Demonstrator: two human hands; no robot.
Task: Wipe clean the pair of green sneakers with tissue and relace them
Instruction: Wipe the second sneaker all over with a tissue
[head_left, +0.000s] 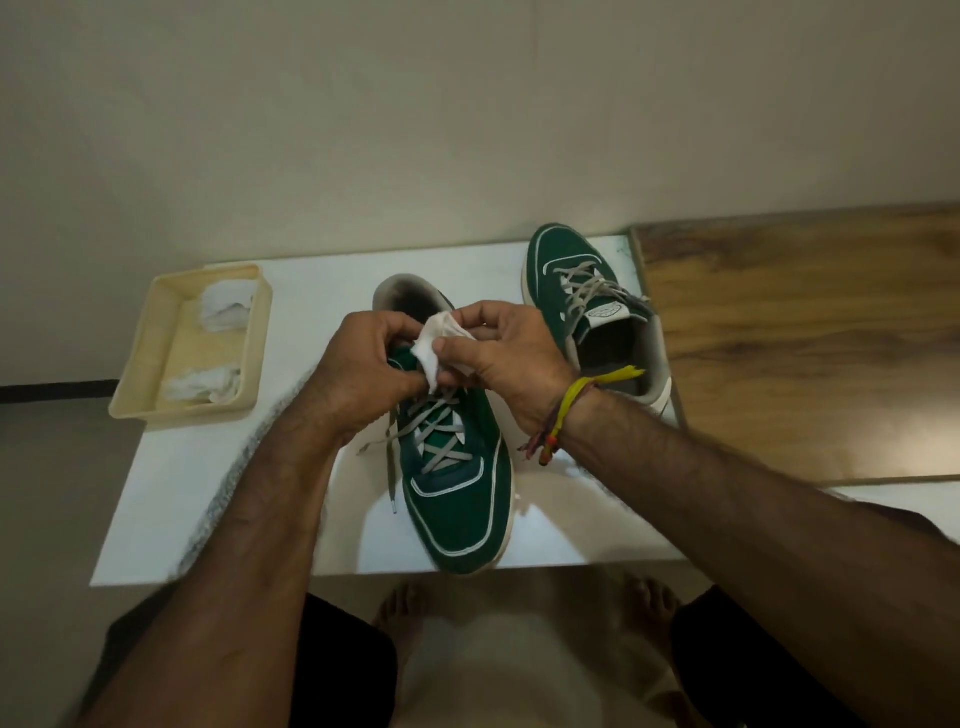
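A green sneaker (457, 499) with grey laces lies in the middle of the white table (171, 499), toe pointing toward me. One lace end trails loose down its left side. Above its tongue both hands hold a white tissue (434, 349): my left hand (363, 374) pinches the tissue's lower left, and my right hand (511, 358) pinches its right side between thumb and fingers. The second green sneaker (563, 265) stands laced at the back right of the table, toe pointing away.
A cream plastic tray (156, 353) at the table's back left holds two crumpled white tissues. A wooden surface (805, 338) adjoins the table on the right. My bare feet are on the floor below the table's front edge.
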